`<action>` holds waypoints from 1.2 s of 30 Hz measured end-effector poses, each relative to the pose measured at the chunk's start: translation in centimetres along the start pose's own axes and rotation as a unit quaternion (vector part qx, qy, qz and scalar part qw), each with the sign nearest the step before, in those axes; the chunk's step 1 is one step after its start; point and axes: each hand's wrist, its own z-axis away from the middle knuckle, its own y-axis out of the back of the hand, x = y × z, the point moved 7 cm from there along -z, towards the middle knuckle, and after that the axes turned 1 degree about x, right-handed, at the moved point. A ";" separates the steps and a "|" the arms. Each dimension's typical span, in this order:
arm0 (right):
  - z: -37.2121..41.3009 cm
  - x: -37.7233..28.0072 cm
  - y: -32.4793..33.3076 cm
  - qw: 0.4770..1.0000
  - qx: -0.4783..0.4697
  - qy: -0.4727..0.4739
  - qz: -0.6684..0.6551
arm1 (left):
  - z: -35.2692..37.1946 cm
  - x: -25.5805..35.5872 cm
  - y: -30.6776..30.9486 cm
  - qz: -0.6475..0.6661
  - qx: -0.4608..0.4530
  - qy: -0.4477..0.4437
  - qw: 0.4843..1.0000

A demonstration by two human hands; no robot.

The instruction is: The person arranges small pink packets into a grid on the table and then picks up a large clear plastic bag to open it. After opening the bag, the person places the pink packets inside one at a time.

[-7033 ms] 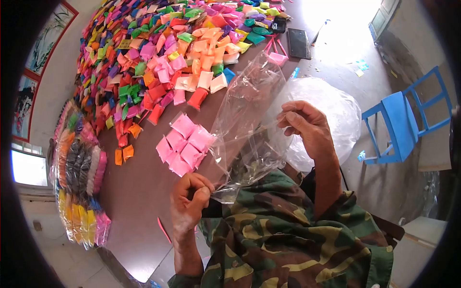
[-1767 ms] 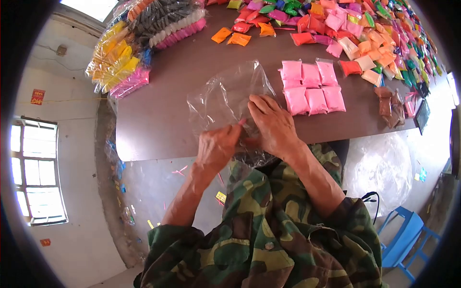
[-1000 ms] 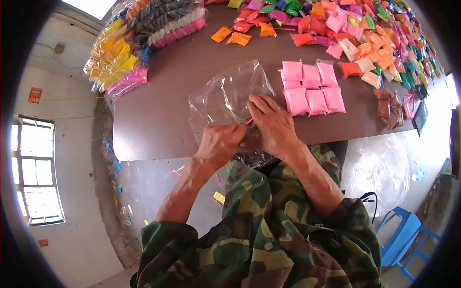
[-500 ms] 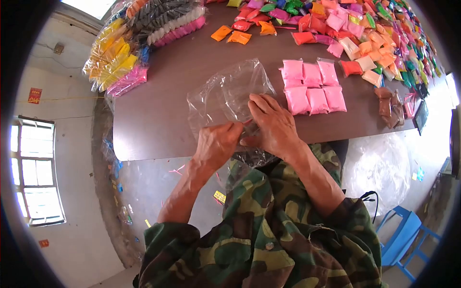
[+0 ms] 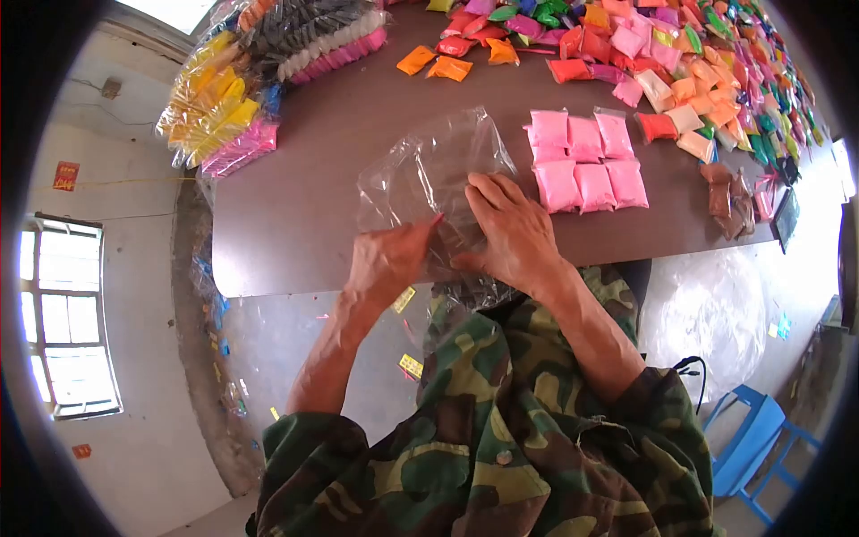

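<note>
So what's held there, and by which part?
The left hand holds a pink item, its gripped part hidden; the right hand lies on the clear bag.

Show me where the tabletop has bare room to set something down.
The widest bare patch of the tabletop lies between the bagged bundles and the clear bag; a smaller one separates pink packets from brown packets. The multicoloured heap crowds the upper right.

Left hand holding thin pink piece, right hand on clear bag
</note>
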 end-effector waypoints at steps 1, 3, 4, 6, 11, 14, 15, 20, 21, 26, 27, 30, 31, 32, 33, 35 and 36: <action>-0.1 0.0 0.1 1.000 -0.003 -0.002 -0.003 | 0.3 0.4 -0.1 0.005 -0.006 -0.013 1.000; 0.0 0.0 0.0 1.000 -0.012 -0.008 -0.011 | 0.7 0.7 -0.5 0.005 0.008 -0.023 1.000; 0.1 0.0 -0.1 1.000 -0.008 -0.004 -0.012 | 0.6 0.5 -0.4 -0.008 0.016 -0.005 1.000; 0.1 0.2 -0.2 1.000 0.000 0.008 -0.009 | 0.7 -1.8 -0.8 -0.041 -0.012 0.058 0.997; -0.2 0.2 0.0 0.999 -0.027 -0.016 -0.018 | 0.0 0.6 -0.8 0.007 0.017 -0.001 1.000; 0.2 0.1 -0.2 0.998 -0.044 -0.034 -0.023 | -2.1 -0.2 -1.8 -0.021 0.008 0.018 1.000; 0.1 0.2 -0.1 0.998 -0.042 -0.034 -0.020 | -3.2 -1.2 -1.9 -0.028 0.012 0.029 0.999; 0.0 0.3 -0.2 0.998 -0.049 -0.040 -0.026 | -4.4 -1.0 -1.4 0.003 0.028 -0.002 1.000; 0.1 0.3 -0.3 0.998 -0.048 -0.043 -0.027 | -4.3 0.0 -1.2 0.023 0.034 -0.033 0.999; 0.1 0.5 -0.4 0.998 -0.044 -0.036 -0.016 | -4.8 -3.2 -1.8 -0.014 0.034 0.043 0.998; 0.0 0.4 -0.4 0.998 -0.045 -0.034 -0.017 | -4.9 -3.6 -1.7 -0.010 0.030 0.055 0.998; -0.1 0.3 -0.4 0.996 -0.072 -0.046 -0.027 | -4.4 -0.4 -1.8 -0.008 0.005 -0.006 1.000; 0.1 0.3 -0.5 0.996 -0.069 -0.046 -0.025 | -4.3 -1.2 -2.0 -0.013 0.008 0.012 1.000; 0.2 0.3 -0.5 0.996 -0.067 -0.046 -0.022 | -4.6 -2.4 -2.0 -0.017 0.012 0.030 0.999; 0.1 0.4 -0.4 0.997 -0.062 -0.044 -0.017 | -5.0 -3.1 -1.9 -0.023 0.019 0.048 0.998; 0.0 0.5 -0.5 0.998 -0.053 -0.040 -0.010 | -5.3 -2.0 -1.9 -0.042 -0.004 0.025 0.999; 0.0 0.5 -0.6 0.998 -0.049 -0.039 -0.008 | -5.4 -1.5 -1.9 -0.052 -0.017 0.015 0.998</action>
